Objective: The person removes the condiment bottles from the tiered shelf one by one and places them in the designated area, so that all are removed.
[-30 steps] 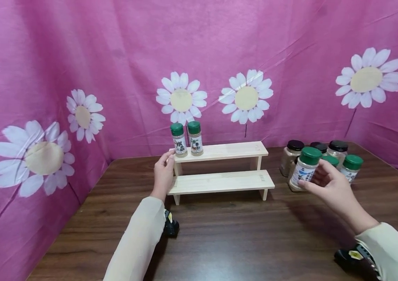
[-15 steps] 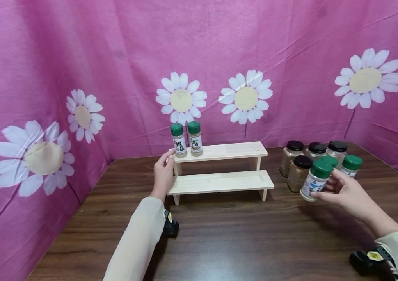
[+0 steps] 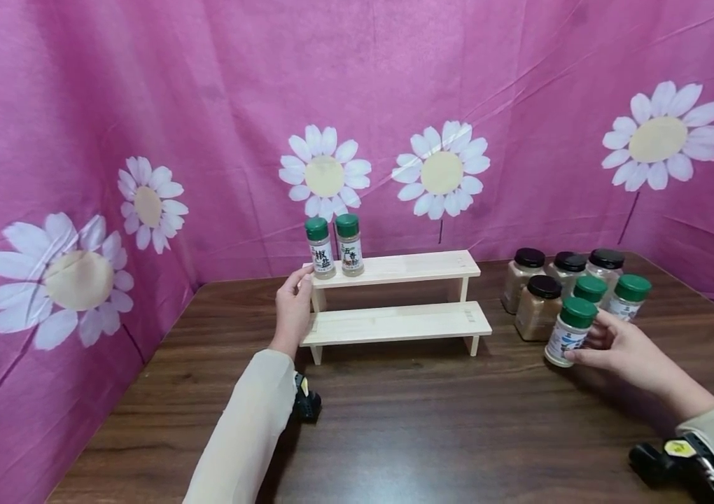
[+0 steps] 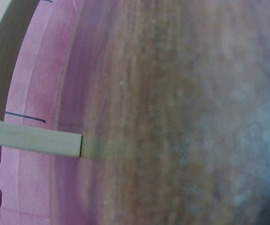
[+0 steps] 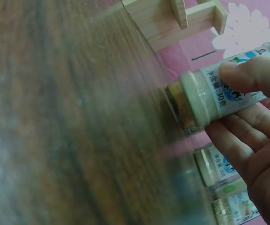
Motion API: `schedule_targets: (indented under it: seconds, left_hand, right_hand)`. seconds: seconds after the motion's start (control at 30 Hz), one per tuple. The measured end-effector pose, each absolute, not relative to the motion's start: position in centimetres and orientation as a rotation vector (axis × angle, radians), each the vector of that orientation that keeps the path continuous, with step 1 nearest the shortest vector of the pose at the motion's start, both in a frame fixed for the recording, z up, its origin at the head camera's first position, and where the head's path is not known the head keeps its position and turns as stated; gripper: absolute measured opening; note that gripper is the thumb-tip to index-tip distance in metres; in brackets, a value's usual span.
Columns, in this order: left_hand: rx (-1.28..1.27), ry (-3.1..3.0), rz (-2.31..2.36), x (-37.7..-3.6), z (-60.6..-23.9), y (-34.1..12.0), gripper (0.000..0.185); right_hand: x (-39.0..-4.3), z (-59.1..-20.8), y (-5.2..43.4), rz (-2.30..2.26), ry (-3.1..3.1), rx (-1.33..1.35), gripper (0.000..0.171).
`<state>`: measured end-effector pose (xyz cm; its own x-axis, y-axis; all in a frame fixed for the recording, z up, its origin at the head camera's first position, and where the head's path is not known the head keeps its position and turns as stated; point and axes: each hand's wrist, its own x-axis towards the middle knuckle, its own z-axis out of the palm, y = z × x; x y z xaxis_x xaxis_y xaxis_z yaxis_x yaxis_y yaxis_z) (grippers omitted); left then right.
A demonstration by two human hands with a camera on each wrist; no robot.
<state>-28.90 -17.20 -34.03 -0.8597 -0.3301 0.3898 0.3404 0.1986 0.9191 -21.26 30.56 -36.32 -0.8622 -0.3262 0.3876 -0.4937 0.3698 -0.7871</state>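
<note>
Head view, right hand [image 3: 615,343]: fingers curled round a green-capped spice bottle [image 3: 568,334]; a second ago it was held up in front of the jar group, now it is lowered to the surface or just above it, at the near edge of that group.
Head view, left hand [image 3: 292,308]: stays on the left end of the wooden two-step rack [image 3: 407,294], thumb over the top step; fingers' far side hidden.
Head view, rack contents: two green-capped bottles [image 3: 334,246], upright, top step, left end; unchanged.
Head view, jar group [image 3: 574,283]: black-lidded and green-capped jars, right of the rack.
Left wrist view: rack edge [image 4: 32,138] and blurred brown surface [image 4: 172,117]; hand barely visible.
Right wrist view: thumb and fingers [image 5: 247,75] clasp the bottle [image 5: 209,96], base towards the surface; more jars behind.
Reading: bottle looks set back down rather than carried to the rack.
</note>
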Motion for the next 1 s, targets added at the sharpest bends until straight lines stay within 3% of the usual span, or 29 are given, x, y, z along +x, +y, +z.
schedule_targets:
  seconds: [0.5,0.73,1.0]
  left_hand:
    - [-0.021,-1.976,-1.688,-29.3,-34.2,-17.5,0.027]
    - [-0.013,-1.971,-1.668,-29.4,-34.2,-17.5,0.027]
    - [-0.014,-1.962,-1.697,-29.4,-34.3,-17.3,0.027]
  right_hand:
    - [-21.6,-37.6,30.5,1.574,-2.443,0.822,0.065]
    - [-21.8,-37.0,30.6,1.458,-2.521,0.769,0.06]
    - [-21.5,-35.5,30.9,1.46,-2.524,0.796,0.065]
